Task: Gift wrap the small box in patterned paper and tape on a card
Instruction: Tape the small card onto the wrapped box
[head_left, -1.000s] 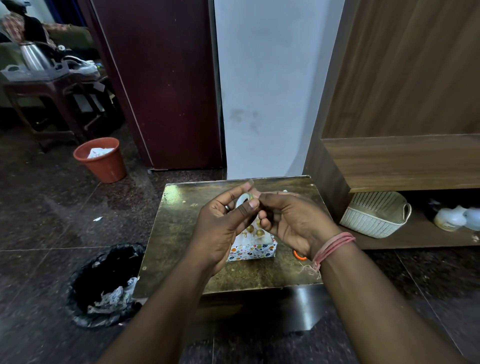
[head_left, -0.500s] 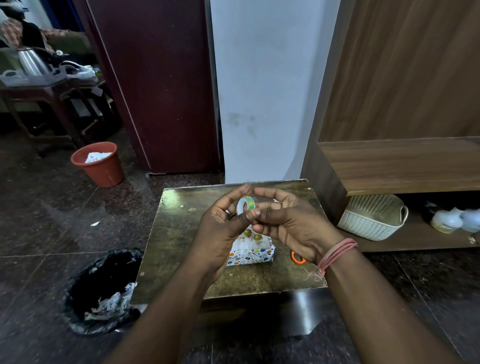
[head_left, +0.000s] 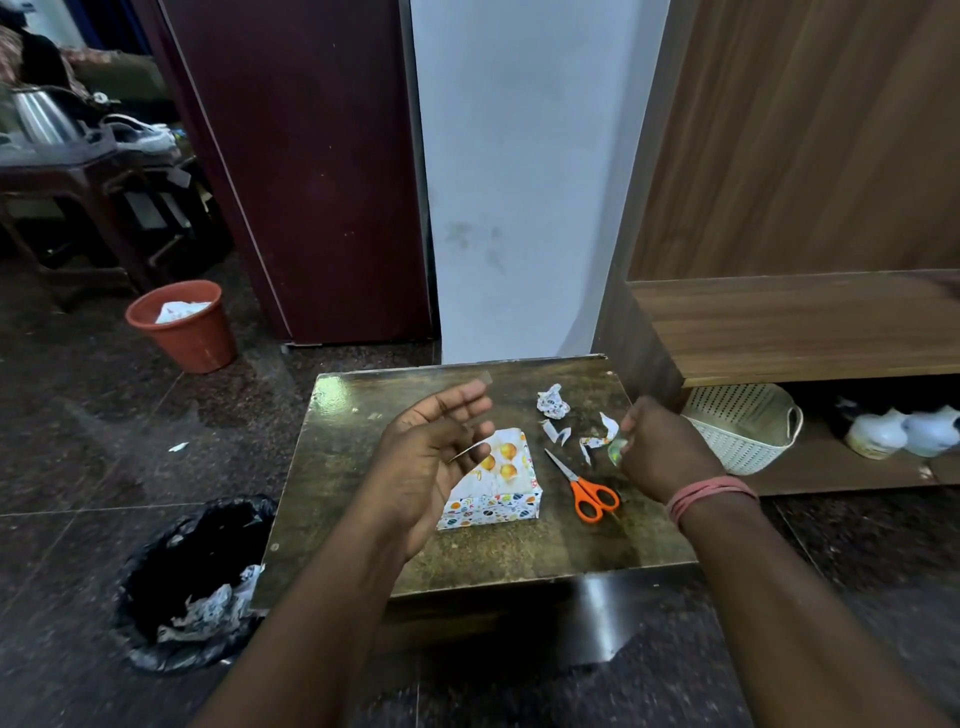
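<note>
Since half a second ago the two hands have drawn apart: they were joined over the tape roll in front of the box, and now the left hand (head_left: 431, 457) sits left of it and the right hand (head_left: 657, 447) has swung out to the right. The left hand is turned palm-inward with its fingers (head_left: 462, 402) mostly straight; a clear strip of tape (head_left: 480, 376) clings to a fingertip at the far end, thin and glossy, and whether a thumb pinches it cannot be told. The right hand's fingers are curled round the small tape roll (head_left: 618, 451), a translucent ring with a greenish tint, blurred here.

The wrapped box (head_left: 496, 486) lies flat near the middle of the desk (head_left: 519, 551), partly hidden behind the left hand. It is low and rectangular, its top white paper printed with orange balloons, its near side banded with small multicoloured dots, folds crisp at the corners. Just right of it lie scissors (head_left: 584, 486) with orange plastic loops and steel blades pointing far-left. Beyond them are paper scraps (head_left: 556, 431), curled offcuts, and a crumpled paper ball (head_left: 551, 401) at the far side. The desk top is dark, mottled and shiny, with worn edges
</note>
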